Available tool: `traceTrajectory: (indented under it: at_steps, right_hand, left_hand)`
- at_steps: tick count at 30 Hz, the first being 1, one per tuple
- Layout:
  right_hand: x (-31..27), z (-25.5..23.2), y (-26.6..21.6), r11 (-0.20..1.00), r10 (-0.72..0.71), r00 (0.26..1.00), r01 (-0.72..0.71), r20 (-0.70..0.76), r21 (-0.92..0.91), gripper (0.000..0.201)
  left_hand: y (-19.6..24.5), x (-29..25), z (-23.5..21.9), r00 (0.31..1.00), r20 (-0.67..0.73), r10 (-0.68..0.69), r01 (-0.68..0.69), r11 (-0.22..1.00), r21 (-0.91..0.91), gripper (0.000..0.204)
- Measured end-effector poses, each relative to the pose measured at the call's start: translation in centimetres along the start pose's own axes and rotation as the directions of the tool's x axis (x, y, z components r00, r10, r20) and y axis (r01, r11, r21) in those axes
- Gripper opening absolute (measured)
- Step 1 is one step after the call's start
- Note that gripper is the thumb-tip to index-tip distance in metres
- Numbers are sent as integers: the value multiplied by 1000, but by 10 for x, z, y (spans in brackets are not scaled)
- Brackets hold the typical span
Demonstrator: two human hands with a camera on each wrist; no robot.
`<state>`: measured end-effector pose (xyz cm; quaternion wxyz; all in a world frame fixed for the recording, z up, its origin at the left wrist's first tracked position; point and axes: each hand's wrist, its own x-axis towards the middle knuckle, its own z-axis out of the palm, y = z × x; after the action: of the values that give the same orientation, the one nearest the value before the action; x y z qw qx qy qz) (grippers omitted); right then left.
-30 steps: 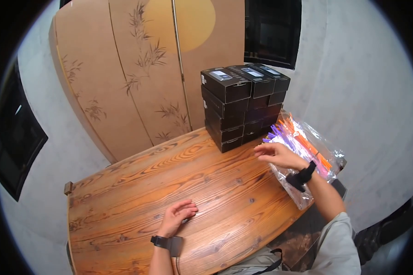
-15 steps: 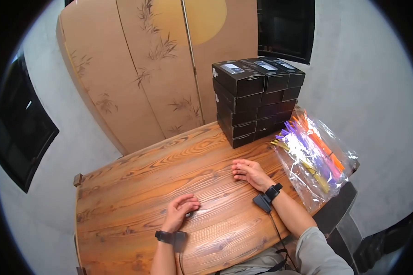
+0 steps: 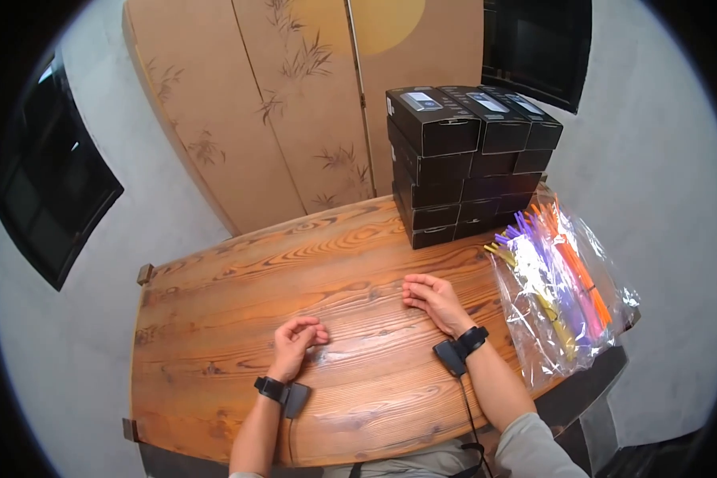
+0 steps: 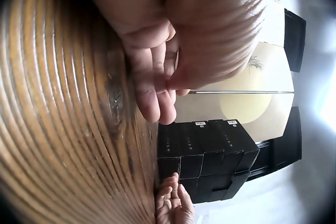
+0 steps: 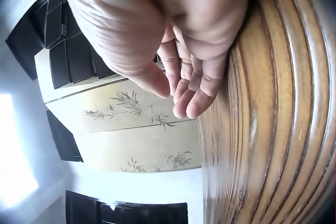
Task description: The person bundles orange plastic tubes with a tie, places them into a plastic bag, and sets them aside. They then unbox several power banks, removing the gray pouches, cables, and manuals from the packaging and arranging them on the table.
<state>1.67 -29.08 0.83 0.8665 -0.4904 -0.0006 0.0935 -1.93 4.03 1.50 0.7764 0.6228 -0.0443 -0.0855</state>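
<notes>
Both hands rest over the wooden table (image 3: pixel 215 319) and hold nothing. The left hand (image 3: pixel 296 344) lies left of the middle, its fingers loosely bent; the left wrist view shows its fingertips (image 4: pixel 167 115) close to the wood. Farther right, the right hand (image 3: pixel 436 303) has its fingers relaxed and slightly curled, the palm turned inward, as the right wrist view also shows. A clear plastic bag (image 3: pixel 526 350) lies to its right, with bundles of purple, pink, orange and olive-yellow sticks (image 3: pixel 575 267) inside. Behind the bag stands a stack of black boxes (image 3: pixel 438 171).
A folding screen (image 3: pixel 311 119) with bamboo drawings stands behind the table. Dark windows (image 3: pixel 538 48) are set in the pale walls. Cables (image 3: pixel 472 410) run from the wrist cameras toward the person's lap. Small wooden blocks (image 3: pixel 145 273) sit at the table's left edge.
The right hand has come away from the plastic bag and moved left and nearer the person, over the table. The left hand stays almost in place. The head view has shifted.
</notes>
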Motion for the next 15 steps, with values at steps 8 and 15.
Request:
traceTrajectory:
  at_steps: [8,15]
  right_hand:
    - [3,0,2,1000,17,1000,-16,-18,12,30]
    - [2,-3,0,1000,-3,1000,3,-22,26,34]
  left_hand:
    - [-1,0,5,993,-114,32,-20,994,107,10]
    - [0,-3,17,975,-219,48,-7,983,182,9]
